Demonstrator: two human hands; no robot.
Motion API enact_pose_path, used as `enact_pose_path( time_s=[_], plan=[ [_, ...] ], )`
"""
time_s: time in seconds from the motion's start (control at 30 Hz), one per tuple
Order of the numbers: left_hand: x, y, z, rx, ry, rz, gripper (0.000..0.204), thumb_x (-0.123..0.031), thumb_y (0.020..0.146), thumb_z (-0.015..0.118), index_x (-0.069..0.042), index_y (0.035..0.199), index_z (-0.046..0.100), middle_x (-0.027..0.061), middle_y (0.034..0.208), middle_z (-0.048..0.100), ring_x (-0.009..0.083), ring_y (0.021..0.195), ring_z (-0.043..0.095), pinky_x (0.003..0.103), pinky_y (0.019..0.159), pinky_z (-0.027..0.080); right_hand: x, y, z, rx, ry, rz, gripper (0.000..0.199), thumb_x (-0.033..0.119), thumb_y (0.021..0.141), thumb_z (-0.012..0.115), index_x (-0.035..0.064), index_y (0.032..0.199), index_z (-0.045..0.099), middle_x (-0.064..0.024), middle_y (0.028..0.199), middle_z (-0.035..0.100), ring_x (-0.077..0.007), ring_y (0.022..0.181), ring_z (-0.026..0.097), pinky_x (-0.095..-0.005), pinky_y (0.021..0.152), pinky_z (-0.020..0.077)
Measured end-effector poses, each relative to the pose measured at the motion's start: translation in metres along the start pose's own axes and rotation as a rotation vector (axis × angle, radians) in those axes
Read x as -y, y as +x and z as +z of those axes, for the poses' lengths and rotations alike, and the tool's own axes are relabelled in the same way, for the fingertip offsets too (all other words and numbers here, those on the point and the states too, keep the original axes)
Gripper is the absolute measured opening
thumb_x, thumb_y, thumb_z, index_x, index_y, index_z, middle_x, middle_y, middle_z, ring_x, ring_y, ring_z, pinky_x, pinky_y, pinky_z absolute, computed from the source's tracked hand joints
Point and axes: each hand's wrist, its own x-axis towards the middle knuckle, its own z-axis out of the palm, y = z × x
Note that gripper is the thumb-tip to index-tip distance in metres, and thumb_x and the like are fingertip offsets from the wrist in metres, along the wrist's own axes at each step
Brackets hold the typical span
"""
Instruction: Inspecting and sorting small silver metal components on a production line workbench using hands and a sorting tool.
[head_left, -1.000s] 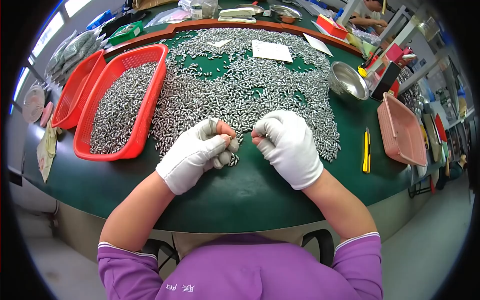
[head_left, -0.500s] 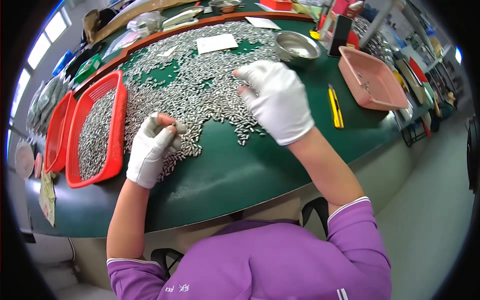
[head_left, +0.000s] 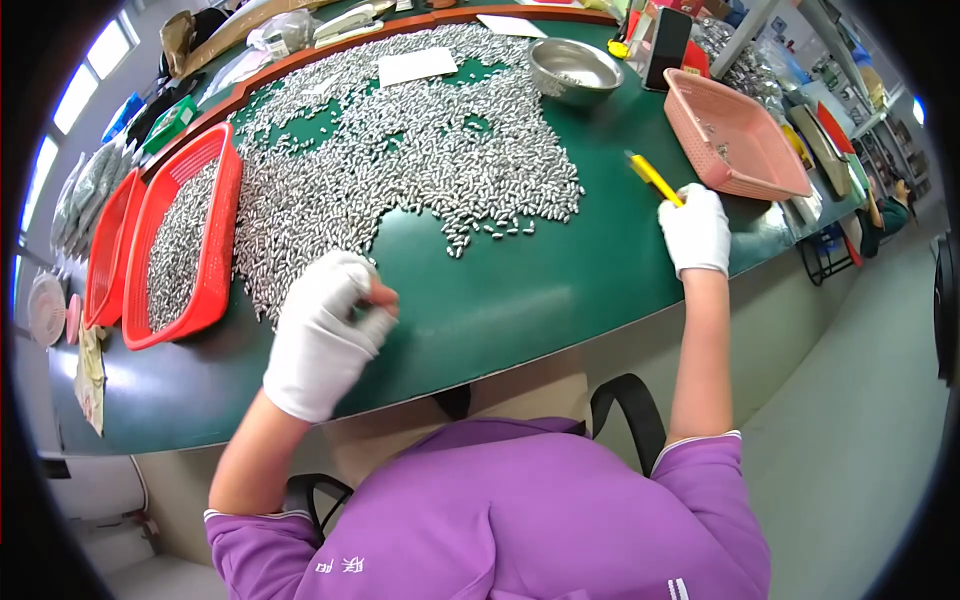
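My right hand (head_left: 696, 232) is gripping the near end of a yellow utility knife (head_left: 655, 178), its fingers bunched closely around it. The knife is slanting away to the left over the right part of the green table (head_left: 500, 300), just beside a pink basket (head_left: 745, 190); I cannot tell whether it is touching the tabletop. My left hand (head_left: 328, 325) is hovering near the table's front edge with half-curled fingers, thumb and forefinger tips close together; I cannot tell whether it is pinching anything. Beyond it, small silvery metal pieces (head_left: 400, 150) are covering much of the table, and a white card (head_left: 417, 66) is lying on them. A steel bowl (head_left: 570, 95) is standing at their far right edge. On the left, a red basket (head_left: 225, 220) is holding more pieces, with another red basket (head_left: 110, 250) sitting just beside it. I am wearing white gloves and a purple shirt (head_left: 430, 520).
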Motion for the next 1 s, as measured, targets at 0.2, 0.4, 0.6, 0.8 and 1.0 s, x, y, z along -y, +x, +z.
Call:
enact_pose_path(
  time_s=[0.2, 0.4, 0.6, 0.8, 1.0],
  plan=[
    [-0.003, -0.031, 0.018, 0.121, 0.061, -0.183, 0.014, 0.006, 0.069, 0.071, -0.001, 0.077, 0.061, 0.0063, 0.077, 0.051, 0.0186, 0.067, 0.052, 0.029, 0.061, 0.043, 0.031, -0.071, -0.060, 0.354, 0.920, 0.155, 0.036, 0.010, 0.093, 0.049, 0.0066, 0.129, 0.053, -0.0143, 0.090, 0.068, -0.0145, 0.063, 0.062, -0.0271, 0.063, 0.0513],
    [-0.016, -0.030, 0.014, 0.159, 0.056, -0.301, 0.015, 0.006, 0.071, 0.069, -0.002, 0.083, 0.064, 0.0052, 0.081, 0.053, 0.0150, 0.069, 0.052, 0.027, 0.061, 0.043, 0.067, -0.167, -0.065, 0.501, 0.721, -0.642, 0.058, -0.002, 0.080, 0.054, 0.0149, 0.136, 0.054, -0.0121, 0.081, 0.067, -0.0274, 0.056, 0.062, -0.0311, 0.057, 0.0530],
    [-0.012, -0.037, 0.021, 0.081, 0.195, -0.162, 0.015, 0.007, 0.071, 0.068, -0.002, 0.083, 0.063, 0.0068, 0.083, 0.054, 0.0190, 0.071, 0.054, 0.029, 0.061, 0.044, 0.084, -0.182, -0.059, 0.529, 0.544, -0.778, 0.063, 0.003, 0.075, 0.059, 0.0143, 0.137, 0.052, -0.0054, 0.063, 0.060, -0.0213, 0.050, 0.059, -0.0336, 0.047, 0.0483],
    [-0.011, -0.040, 0.029, 0.016, 0.253, -0.131, 0.019, 0.007, 0.069, 0.070, -0.004, 0.078, 0.057, 0.0076, 0.081, 0.055, 0.0215, 0.072, 0.055, 0.031, 0.062, 0.045, 0.095, -0.184, -0.068, 0.570, 0.473, -0.799, 0.063, 0.005, 0.076, 0.059, 0.0123, 0.138, 0.051, -0.0050, 0.060, 0.059, -0.0198, 0.048, 0.058, -0.0332, 0.046, 0.0483],
    [-0.013, -0.042, 0.031, -0.058, 0.233, -0.185, 0.016, 0.000, 0.068, 0.072, -0.007, 0.076, 0.060, 0.0071, 0.081, 0.059, 0.0274, 0.077, 0.057, 0.037, 0.067, 0.047, 0.099, -0.187, -0.068, 0.578, 0.493, -0.790, 0.063, 0.005, 0.075, 0.059, 0.0081, 0.138, 0.050, -0.0053, 0.063, 0.062, -0.0194, 0.049, 0.059, -0.0327, 0.046, 0.0485]
  ],
)
